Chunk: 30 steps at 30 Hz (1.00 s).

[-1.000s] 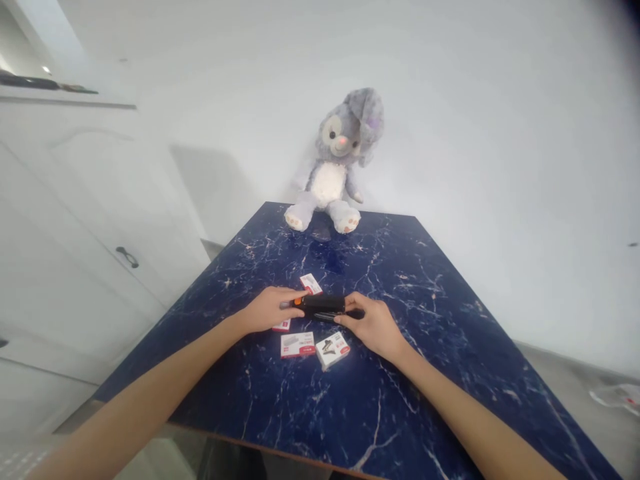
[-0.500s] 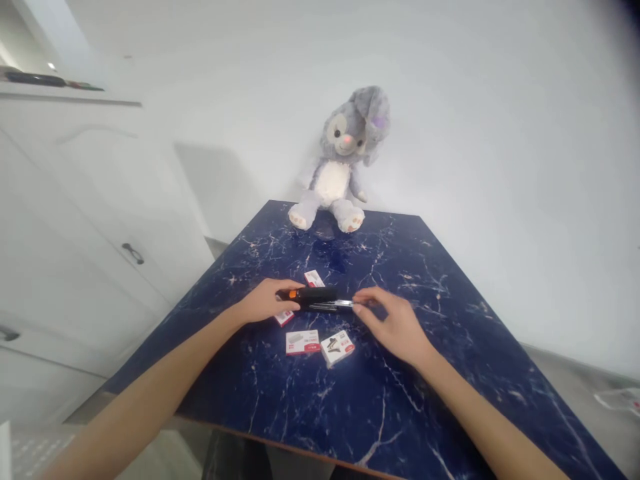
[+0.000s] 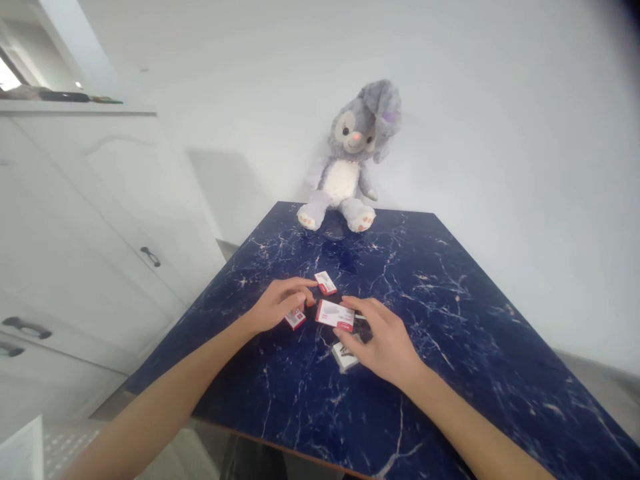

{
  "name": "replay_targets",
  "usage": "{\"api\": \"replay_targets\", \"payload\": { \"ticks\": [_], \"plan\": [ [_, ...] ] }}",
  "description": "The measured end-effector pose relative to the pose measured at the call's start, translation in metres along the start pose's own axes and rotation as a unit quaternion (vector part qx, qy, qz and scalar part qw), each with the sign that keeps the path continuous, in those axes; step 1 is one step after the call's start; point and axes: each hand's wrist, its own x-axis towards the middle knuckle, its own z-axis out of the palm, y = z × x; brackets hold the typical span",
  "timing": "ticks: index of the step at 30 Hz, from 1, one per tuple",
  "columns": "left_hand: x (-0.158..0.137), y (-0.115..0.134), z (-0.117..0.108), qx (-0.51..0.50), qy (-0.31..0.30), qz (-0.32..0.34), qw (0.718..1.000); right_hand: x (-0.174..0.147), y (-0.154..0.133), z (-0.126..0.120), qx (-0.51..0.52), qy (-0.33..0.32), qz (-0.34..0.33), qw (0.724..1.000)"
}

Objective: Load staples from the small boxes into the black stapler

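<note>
My right hand [image 3: 385, 337] pinches a flat white-and-red staple box [image 3: 334, 316] between thumb and fingers, raised over the table. Behind it lies a black stapler [image 3: 311, 302] with an orange part at its rear; the box and my fingers cover most of it. My left hand [image 3: 277, 305] is closed around the stapler's rear end, its index finger stretched towards a small white-and-red box [image 3: 325, 283]. Another such box [image 3: 296, 319] lies partly under my left hand. Below my right hand rests a white box with a dark picture [image 3: 345, 357], partly hidden.
A grey plush rabbit [image 3: 345, 157] sits against the wall at the far end of the dark blue marbled table [image 3: 305, 400]. White cabinets [image 3: 100, 220] with dark handles stand on the left.
My right hand has left the stapler's front end and picked up the flat staple box from the table, bringing it over the stapler. My left index finger has stretched out.
</note>
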Motion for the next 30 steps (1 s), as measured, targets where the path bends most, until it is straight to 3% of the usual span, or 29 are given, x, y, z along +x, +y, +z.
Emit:
{"api": "replay_targets", "payload": {
  "ticks": [2, 5, 12, 19, 24, 30],
  "plan": [
    [-0.004, 0.003, 0.009, -0.069, -0.043, -0.038, 0.996, -0.002, 0.001, 0.001, 0.005, 0.005, -0.016, 1.000],
    [-0.007, 0.005, 0.018, -0.085, -0.096, -0.074, 0.989, -0.004, -0.002, 0.006, 0.010, 0.010, -0.028, 1.000],
    [-0.002, 0.006, 0.010, -0.147, -0.143, -0.097, 0.974, -0.005, -0.007, 0.009, 0.022, 0.032, -0.045, 0.998],
    [-0.001, -0.004, 0.014, -0.137, -0.037, -0.118, 0.983, -0.005, -0.005, 0.009, 0.018, 0.043, -0.031, 0.998],
    [0.004, -0.016, 0.009, -0.197, 0.053, -0.143, 0.969, -0.004, -0.004, 0.009, 0.004, 0.073, -0.020, 0.997],
    [0.005, -0.014, 0.003, -0.185, 0.068, -0.112, 0.974, -0.004, 0.002, 0.007, 0.001, 0.090, -0.023, 0.996]
  ]
}}
